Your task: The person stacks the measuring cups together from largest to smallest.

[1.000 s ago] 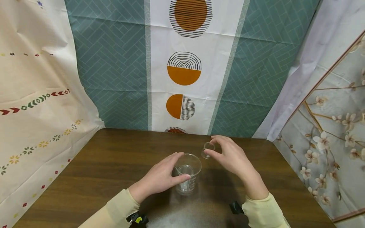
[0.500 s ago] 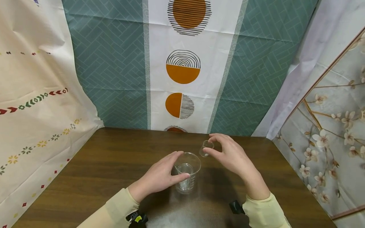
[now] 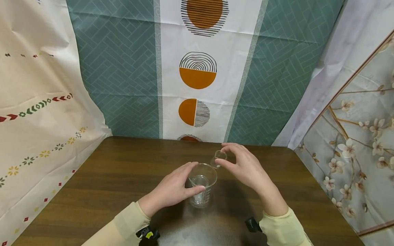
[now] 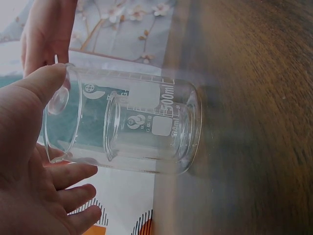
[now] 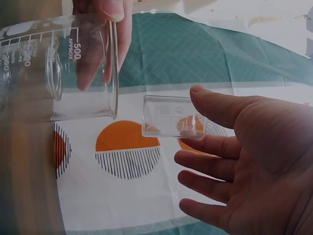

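Observation:
A large glass beaker marked 500 ml stands upright on the table, and a smaller glass beaker stands inside it. My left hand holds the large beaker near its rim, thumb on the near side and fingers on the far side. Between thumb and forefinger my right hand pinches a tiny clear glass beaker. It is held up off the table, just right of and behind the large beaker's rim. In the right wrist view a gap shows between the tiny beaker and that rim.
The brown wooden table reaches back to a green and white patterned cloth. A cream cloth hangs on the left and a flowered cloth on the right.
My right hand has moved a little to the left with the tiny beaker, closer to the large beaker's rim. The tiny beaker tilts more. My left hand and the large beaker stay in place.

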`<state>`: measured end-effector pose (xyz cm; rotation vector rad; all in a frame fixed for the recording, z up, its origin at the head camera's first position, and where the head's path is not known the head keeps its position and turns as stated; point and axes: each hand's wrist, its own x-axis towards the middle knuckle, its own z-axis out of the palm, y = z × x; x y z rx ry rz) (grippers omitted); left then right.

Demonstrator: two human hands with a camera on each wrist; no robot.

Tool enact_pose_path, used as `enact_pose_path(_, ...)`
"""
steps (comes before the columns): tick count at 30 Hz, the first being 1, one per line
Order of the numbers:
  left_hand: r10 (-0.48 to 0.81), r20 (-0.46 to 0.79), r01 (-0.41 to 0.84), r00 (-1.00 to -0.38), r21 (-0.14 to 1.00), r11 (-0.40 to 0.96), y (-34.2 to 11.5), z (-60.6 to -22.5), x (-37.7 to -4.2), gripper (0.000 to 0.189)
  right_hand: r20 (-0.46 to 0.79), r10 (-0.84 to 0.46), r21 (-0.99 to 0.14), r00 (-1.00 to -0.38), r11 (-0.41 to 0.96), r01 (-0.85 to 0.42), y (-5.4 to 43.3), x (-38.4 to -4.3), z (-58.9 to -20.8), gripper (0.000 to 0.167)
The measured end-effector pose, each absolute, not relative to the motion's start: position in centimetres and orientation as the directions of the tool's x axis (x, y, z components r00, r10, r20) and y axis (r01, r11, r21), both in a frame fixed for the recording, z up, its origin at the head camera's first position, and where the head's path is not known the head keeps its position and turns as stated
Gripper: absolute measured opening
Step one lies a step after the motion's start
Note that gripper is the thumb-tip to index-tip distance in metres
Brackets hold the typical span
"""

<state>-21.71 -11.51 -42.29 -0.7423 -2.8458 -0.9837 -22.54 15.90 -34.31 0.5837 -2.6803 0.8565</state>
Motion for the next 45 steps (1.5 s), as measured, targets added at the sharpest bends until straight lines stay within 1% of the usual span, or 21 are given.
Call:
enact_pose_path(15, 0.429, 0.19, 0.455, -0.883, 0.569, 0.685, -11.5, -42.3, -21.6, 0.097, 0.373, -0.32, -0.498, -0.871, 0.722, -0.48, 14.8, -22.3, -34.6, 0.034)
enact_pose_path(22, 0.429, 0.182, 0.45, -0.885, 0.574, 0.684, -11.5, -42.4, -21.6, 0.097, 0.356, -0.327, -0.504, -0.875, 0.722, -0.475, 14.6, -22.1, -34.7, 0.031)
enact_pose_path(29, 0.429, 0.182, 0.448, -0.885, 0.583, 0.678, -11.5, -42.3, -21.6, 0.098, 0.356, -0.343, -0.502, -0.869, 0.715, -0.487, 14.3, -22.1, -34.8, 0.034)
enact_pose_path(45, 0.434, 0.184, 0.454, -0.882, 0.578, 0.678, -11.6, -42.4, -21.8, 0.098, 0.348, -0.384, -0.478, -0.855, 0.712, -0.514, 13.7, -21.9, -35.1, 0.026)
